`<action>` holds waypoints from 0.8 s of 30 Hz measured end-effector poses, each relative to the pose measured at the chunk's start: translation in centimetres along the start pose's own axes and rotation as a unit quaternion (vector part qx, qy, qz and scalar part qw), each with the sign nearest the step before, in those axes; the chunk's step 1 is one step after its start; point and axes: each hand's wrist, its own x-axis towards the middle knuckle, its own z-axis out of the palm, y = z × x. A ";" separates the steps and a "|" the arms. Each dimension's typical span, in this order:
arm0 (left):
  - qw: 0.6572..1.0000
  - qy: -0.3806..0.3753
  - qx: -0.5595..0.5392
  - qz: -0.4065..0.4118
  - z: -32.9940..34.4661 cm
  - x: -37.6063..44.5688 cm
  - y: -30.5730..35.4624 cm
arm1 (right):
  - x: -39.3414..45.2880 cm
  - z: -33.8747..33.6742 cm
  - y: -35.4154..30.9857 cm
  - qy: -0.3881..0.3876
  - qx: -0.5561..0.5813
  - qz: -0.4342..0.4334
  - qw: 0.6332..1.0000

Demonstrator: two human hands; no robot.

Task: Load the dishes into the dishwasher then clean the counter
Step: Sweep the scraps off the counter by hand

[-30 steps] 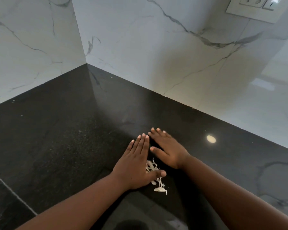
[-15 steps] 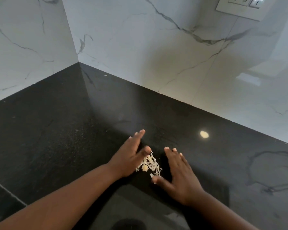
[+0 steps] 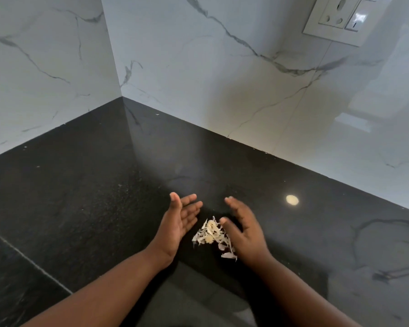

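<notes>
Flanking a small pile of pale scraps (image 3: 212,234) on the black counter (image 3: 85,208), we held both hands edge-down near the front edge. Our left hand (image 3: 178,223) stood just left of the pile, palm facing right, fingers straight and slightly spread, gripping nothing. Our right hand (image 3: 244,228) stood at the pile's right side, palm facing left, fingers loosely extended, with its thumb and palm edge touching the scraps; it held nothing either. The pile lay between the two palms, well apart from the marble walls (image 3: 187,74) that met in a corner behind. A socket (image 3: 335,15) sat high on the right wall. A round light reflection (image 3: 292,199) showed on the counter right of our hands.
</notes>
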 end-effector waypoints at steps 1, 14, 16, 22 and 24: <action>1.000 0.004 0.015 0.007 -0.3 0.0 0.1 | 0.4 -0.5 0.4 0.019 -0.012 0.009 1.000; 0.714 -0.130 0.674 0.140 -0.5 -2.5 -2.9 | -2.0 1.5 -1.6 -0.269 -0.329 -0.131 0.895; 0.703 -0.140 0.684 0.136 -0.7 -3.6 -3.1 | -3.0 1.5 -2.0 -0.274 -0.328 -0.136 0.894; 0.702 -0.137 0.686 0.135 -0.6 -7.1 -3.4 | -5.8 1.5 -2.7 -0.261 -0.304 -0.141 0.905; 0.706 -0.130 0.683 0.134 -0.4 -8.3 -3.7 | -6.7 1.4 -2.5 -0.270 -0.296 -0.148 0.904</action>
